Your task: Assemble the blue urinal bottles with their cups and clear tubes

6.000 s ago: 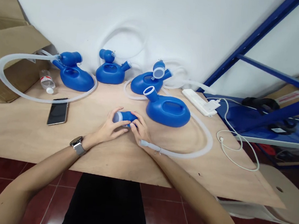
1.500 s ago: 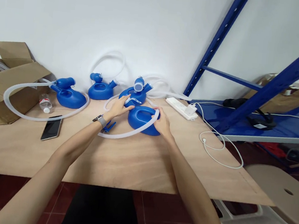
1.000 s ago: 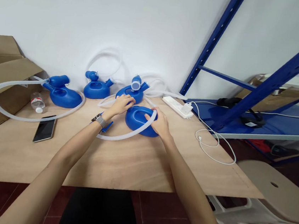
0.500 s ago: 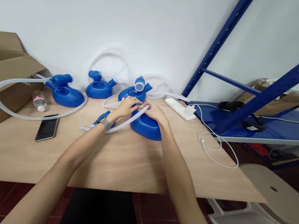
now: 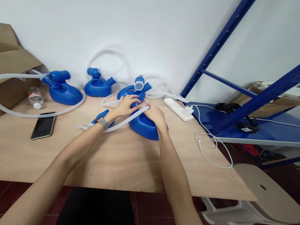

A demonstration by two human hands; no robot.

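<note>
Directly before me a blue plastic urinal bottle (image 5: 145,127) lies on the table, its upper part covered by my hands. My left hand (image 5: 126,105) has its fingers curled around the bottle's blue neck. At the top of the same bottle, my right hand (image 5: 153,113) is closed around the end of a translucent hose (image 5: 123,123). The exact joint under my fingers is hidden. That hose runs down to the left, under my left wrist. Beside this wrist lies a small blue funnel-like piece (image 5: 101,116) with a clear fitting (image 5: 83,127) near it.
Several similar blue bottles with hoses, including one bottle (image 5: 65,93) on the left, stand along the wall. A phone (image 5: 43,126), a water bottle (image 5: 35,97) and a cardboard box (image 5: 10,87) are left. Right are a power strip (image 5: 175,108), a white cable (image 5: 214,164), blue shelving (image 5: 271,127) and a stool (image 5: 272,195).
The whole view has shifted slightly, so things appear a little further left. My left fingers have spread slightly around the neck; my right hand stays at the hose end.
</note>
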